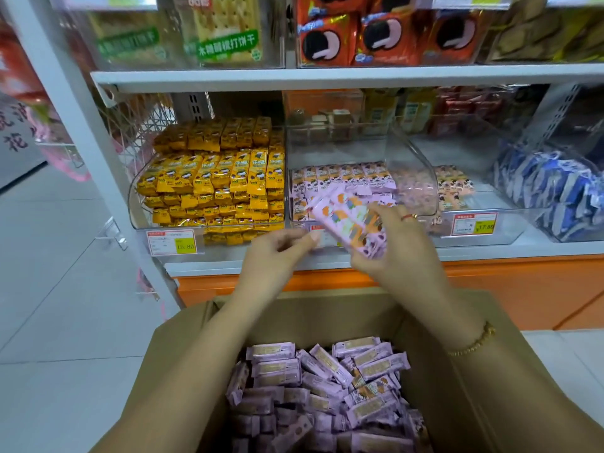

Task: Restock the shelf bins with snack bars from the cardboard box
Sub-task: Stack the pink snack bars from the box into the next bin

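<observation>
Your right hand (pixel 389 246) grips a stack of purple snack bars (pixel 349 220), long axes slanting up-left. The purple-bar bin (pixel 413 184) sits just beyond it, so the right hand is nearer. Your left hand (pixel 277 253) is loosely curled and empty, just beside the stack. The cardboard box (pixel 457 338) below holds plenty more.

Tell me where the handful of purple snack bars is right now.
Head view, centre: the purple snack bars are gripped in the right hand, in front of the middle clear bin, above the cardboard box.

One left hand (pixel 277 253), one right hand (pixel 394 248), one cardboard box (pixel 457 325), one bracelet (pixel 474 346), one ring (pixel 408 218).
</observation>
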Demonstrator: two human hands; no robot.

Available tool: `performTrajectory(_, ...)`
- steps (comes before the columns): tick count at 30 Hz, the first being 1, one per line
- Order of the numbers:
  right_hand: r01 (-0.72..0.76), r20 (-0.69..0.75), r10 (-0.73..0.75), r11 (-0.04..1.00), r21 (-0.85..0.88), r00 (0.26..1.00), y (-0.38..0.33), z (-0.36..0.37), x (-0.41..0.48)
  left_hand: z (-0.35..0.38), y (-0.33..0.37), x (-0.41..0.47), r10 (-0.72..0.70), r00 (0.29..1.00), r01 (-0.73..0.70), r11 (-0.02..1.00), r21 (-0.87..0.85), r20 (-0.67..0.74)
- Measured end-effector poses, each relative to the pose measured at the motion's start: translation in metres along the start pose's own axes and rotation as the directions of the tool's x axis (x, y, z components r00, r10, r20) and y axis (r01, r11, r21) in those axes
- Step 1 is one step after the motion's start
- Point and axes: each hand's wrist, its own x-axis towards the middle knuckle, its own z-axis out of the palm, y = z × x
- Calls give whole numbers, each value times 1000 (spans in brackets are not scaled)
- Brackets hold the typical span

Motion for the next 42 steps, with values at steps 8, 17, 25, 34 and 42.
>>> performTrajectory(8, -133, 169, 223, 896, -424, 960, 18, -20, 107, -8, -21, 19, 211, 976, -163, 866, 473, -49)
performTrajectory(17, -195, 439, 365, 902, -386, 821, 42, 14, 131, -5, -28, 20, 249, 967, -244, 819, 520, 62)
performTrajectory(25, -136, 356, 244, 944, -301, 902, 44, 9, 106, -14, -31, 11, 273, 959, -277, 841, 464, 78)
performTrajectory(34, 138, 261, -156, 987, 85, 953, 17, 62, 9, -56, -64, -35, 15, 1000, -25, 753, 657, 20)
performTrajectory(42, -184, 686, 209, 977, -110, 697, 93, 204, -78, -110, -127, -81, -205, 978, 154, 606, 780, -34)
